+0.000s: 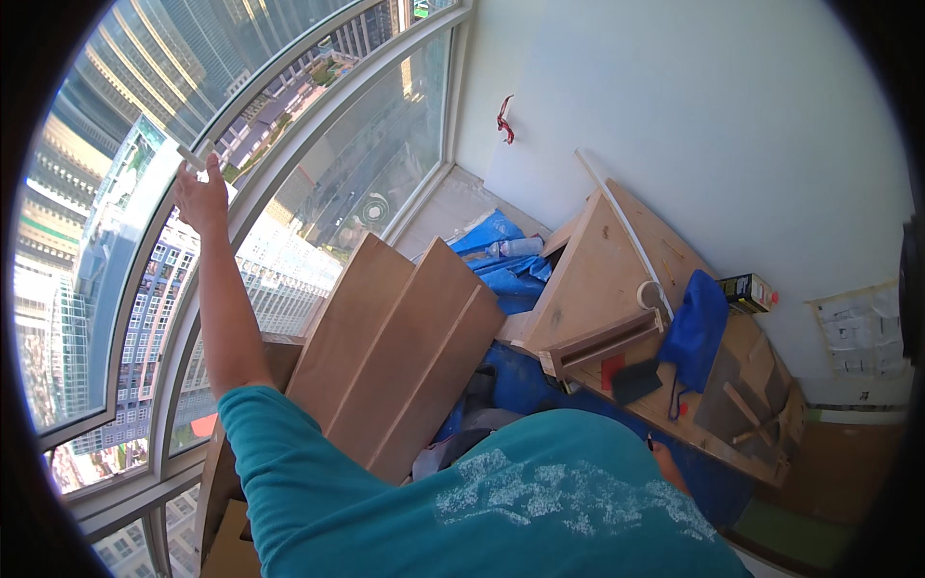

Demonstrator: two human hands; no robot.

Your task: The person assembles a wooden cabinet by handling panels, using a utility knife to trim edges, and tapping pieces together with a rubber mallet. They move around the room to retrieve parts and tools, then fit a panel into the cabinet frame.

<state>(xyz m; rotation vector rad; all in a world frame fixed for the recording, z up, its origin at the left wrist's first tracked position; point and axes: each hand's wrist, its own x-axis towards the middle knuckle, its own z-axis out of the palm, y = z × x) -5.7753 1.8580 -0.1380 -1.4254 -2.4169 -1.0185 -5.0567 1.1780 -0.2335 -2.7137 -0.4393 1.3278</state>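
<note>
One slip of the left hand [203, 200], grasping the handle [190, 155] on the open window [101, 299], might let it swing (the right hand [667, 467] is mostly hidden; I cannot tell its grip).

I see a plywood bench [578, 289] with a blue cloth bag [696, 323] near its middle and a tape roll [640, 295] just left of that. A dark can [744, 292] with a red cap stands by the wall-side edge; wooden sticks [749, 412] lie toward the right end. Past the left edge, I make out a clear bottle [517, 248] on blue sheeting [501, 274]. Red wires [504, 122] poke from the wall [674, 87].
</note>
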